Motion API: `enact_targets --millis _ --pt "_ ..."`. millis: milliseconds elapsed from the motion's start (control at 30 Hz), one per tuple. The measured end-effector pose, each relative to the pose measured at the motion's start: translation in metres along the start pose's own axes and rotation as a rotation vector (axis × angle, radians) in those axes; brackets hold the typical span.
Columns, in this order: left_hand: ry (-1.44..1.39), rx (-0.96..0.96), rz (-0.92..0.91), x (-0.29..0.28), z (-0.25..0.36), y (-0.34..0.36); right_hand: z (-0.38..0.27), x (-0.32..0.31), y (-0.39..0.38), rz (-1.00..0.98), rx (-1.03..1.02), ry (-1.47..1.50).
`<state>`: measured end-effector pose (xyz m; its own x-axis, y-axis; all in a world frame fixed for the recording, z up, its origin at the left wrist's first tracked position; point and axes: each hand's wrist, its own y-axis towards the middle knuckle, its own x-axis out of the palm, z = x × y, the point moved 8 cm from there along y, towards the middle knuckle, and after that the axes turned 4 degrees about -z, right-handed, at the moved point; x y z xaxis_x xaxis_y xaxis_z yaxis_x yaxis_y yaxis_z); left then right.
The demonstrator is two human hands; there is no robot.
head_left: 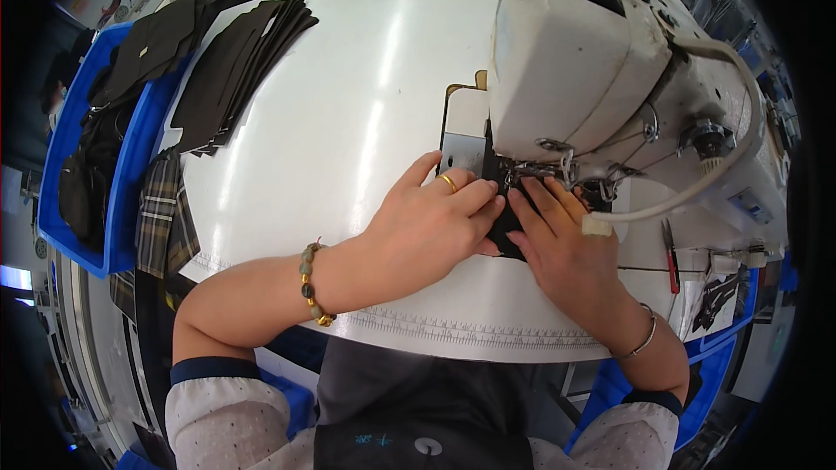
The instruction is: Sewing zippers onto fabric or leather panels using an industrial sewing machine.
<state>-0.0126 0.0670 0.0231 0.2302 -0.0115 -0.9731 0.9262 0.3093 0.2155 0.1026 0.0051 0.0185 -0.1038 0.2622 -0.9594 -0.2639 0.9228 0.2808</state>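
Both grips flat, left hand [427,218] and right hand [562,239] pressing black fabric piece [503,224] under sewing machine [575,61], table [348,122] open leftward, fabric stack [239,70] at far edge

Gold ring [448,182], beaded bracelet [310,283] on left wrist; thin silver bangle [643,341] on right; pale dotted sleeves [228,418], navy cuffs.

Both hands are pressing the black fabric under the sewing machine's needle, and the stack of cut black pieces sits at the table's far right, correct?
Not quite. The head view shows the stack of black pieces at the table's far left, beside the blue bin. The rest holds: the left hand and right hand press the black fabric under the sewing machine.
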Motion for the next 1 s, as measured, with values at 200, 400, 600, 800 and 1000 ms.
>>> enact_targets --millis 200,400,600,800,1000 --pt "0.008 -0.004 0.010 0.000 -0.001 0.003 0.004 0.001 -0.001 0.000 -0.012 0.030" --pt "-0.152 0.051 -0.020 -0.006 -0.010 -0.001 0.000 -0.001 0.002 -0.072 -0.024 0.012" --pt "-0.373 -0.048 0.010 -0.023 -0.021 -0.003 -0.026 -0.005 0.000 0.211 -0.294 -0.135" --pt "-0.112 -0.100 0.045 -0.020 -0.033 -0.009 0.008 -0.016 0.006 0.172 0.000 0.223" --pt "0.082 0.049 0.160 -0.006 -0.013 0.000 0.031 -0.012 0.003 0.273 0.188 0.460"
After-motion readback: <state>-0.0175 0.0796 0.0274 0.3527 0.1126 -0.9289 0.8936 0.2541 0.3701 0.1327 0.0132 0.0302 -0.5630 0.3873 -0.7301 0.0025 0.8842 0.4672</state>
